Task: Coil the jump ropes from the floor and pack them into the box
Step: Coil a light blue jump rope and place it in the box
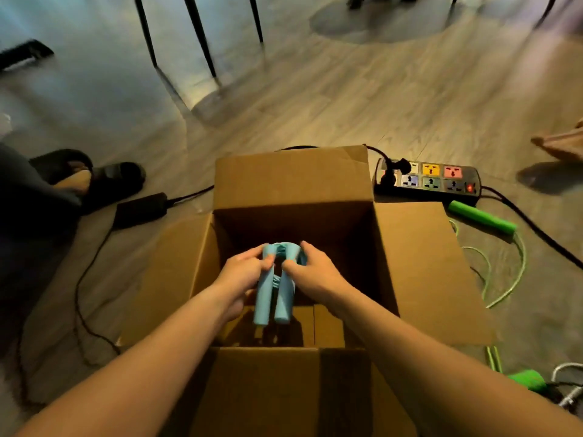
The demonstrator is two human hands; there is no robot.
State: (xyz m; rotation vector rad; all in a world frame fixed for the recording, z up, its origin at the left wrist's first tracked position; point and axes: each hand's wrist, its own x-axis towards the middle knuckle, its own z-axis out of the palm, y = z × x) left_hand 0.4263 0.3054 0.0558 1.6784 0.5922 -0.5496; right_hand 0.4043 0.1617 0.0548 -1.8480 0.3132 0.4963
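An open cardboard box [293, 184] stands on the floor in front of me, its flaps spread out. Inside its opening I hold a coiled light-blue jump rope [273, 298], its two handles side by side and pointing toward me, the cord bundled between them. My left hand [241, 275] grips the left handle and my right hand [310, 271] grips the right one. A green jump rope [482, 217] lies uncoiled on the floor to the right of the box, with one handle near the power strip and the other [527, 379] near my right forearm.
A black power strip [429, 179] with coloured sockets and thick cables lies behind the box's right flap. A black power adapter [140, 209] with its cord sits left of the box. A person's foot in a dark slipper [94, 179] is at far left. Chair legs [202, 42] stand beyond.
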